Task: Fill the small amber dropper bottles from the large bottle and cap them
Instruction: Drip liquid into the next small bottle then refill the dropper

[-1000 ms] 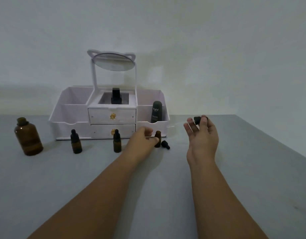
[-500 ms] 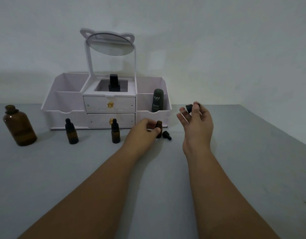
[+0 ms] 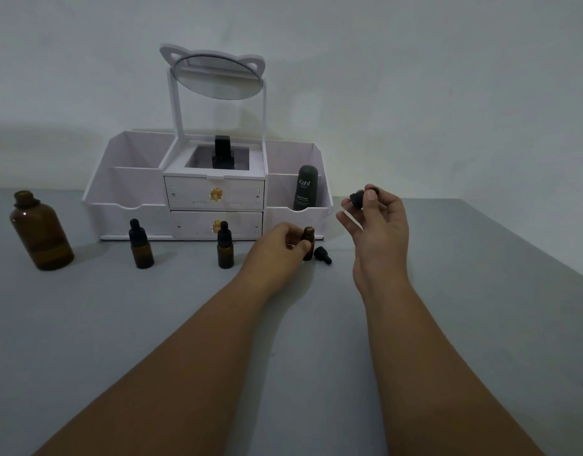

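Gripping uncapped bottle (image 3: 309, 237) with left hand (image 3: 277, 245); pinching dropper cap (image 3: 356, 198) in right hand (image 3: 380, 225), two o'clock of it. At four o'clock, just beside: loose cap (image 3: 322, 255).

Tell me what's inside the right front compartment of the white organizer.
A dark Kahf tube stands upright in the white organizer. Its base is hidden behind the front wall, so anything lying low in there cannot be seen.

Dim, cool light on a plain pale wall (image 3: 415, 77), with soft shadow along its foot. Below, a flat grey tabletop (image 3: 481, 324) reaching back to that wall. At the back of the tabletop, a white desk organiser (image 3: 132, 195) with two gold-knobbed drawers (image 3: 191, 195) and a tilted oval mirror (image 3: 217, 77) in a cat-eared frame.
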